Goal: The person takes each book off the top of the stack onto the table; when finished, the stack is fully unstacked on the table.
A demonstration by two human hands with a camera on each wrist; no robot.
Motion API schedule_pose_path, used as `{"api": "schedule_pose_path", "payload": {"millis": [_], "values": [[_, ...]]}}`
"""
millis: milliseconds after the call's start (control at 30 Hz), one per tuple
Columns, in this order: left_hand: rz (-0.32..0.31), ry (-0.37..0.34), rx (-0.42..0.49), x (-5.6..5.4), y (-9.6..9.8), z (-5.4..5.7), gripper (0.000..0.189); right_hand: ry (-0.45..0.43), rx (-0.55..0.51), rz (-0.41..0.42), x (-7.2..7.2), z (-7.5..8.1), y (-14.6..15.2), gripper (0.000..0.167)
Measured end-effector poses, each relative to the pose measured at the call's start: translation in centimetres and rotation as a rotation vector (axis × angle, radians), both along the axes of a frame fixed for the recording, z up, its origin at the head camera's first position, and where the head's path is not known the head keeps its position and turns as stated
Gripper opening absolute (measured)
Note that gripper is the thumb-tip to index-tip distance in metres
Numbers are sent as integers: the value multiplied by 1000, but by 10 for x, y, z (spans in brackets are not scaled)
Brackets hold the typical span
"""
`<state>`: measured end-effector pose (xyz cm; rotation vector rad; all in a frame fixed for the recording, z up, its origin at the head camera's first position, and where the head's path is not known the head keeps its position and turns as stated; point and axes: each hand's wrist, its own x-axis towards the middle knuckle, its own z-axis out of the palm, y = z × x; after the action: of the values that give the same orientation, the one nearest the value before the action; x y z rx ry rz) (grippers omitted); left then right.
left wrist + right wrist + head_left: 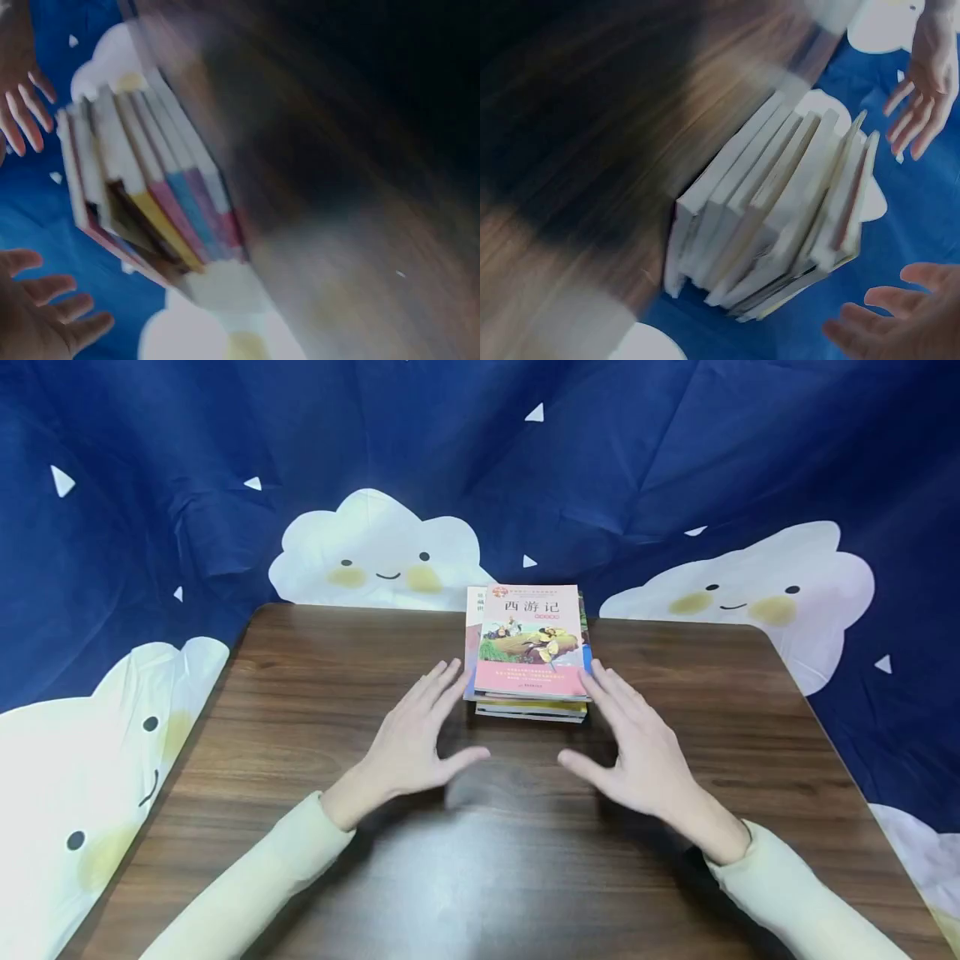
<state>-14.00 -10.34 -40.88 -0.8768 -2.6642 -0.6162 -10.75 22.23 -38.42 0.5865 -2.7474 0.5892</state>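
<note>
A stack of several books [531,710] stands near the far edge of the table, a little unevenly piled. On top lies a pink book [528,681] with a drawn scene and Chinese characters on its cover. My left hand [416,735] is spread at the stack's near left side, and my right hand [637,743] at its near right side. Both have extended fingers and hold nothing. In the left wrist view, the book spines and page edges [165,150] show, slightly blurred. Gaps separate both hands from the stack [780,195] in the right wrist view.
The brown wooden table [300,693] has a rounded far left corner. Behind it and along its sides hangs a dark blue cloth [570,460] printed with white smiling clouds and small triangles. Light glares off the tabletop's near middle.
</note>
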Motion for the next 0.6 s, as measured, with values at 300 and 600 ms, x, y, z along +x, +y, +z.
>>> {"api": "schedule_pose_path", "payload": {"millis": [300, 600], "values": [[13, -201, 297, -42, 2, -14, 77, -159, -501, -113, -52, -2, 4, 60], [-32, -243, 341, -64, 16, -21, 64, -354, -673, -249, -92, -6, 1, 60]]}}
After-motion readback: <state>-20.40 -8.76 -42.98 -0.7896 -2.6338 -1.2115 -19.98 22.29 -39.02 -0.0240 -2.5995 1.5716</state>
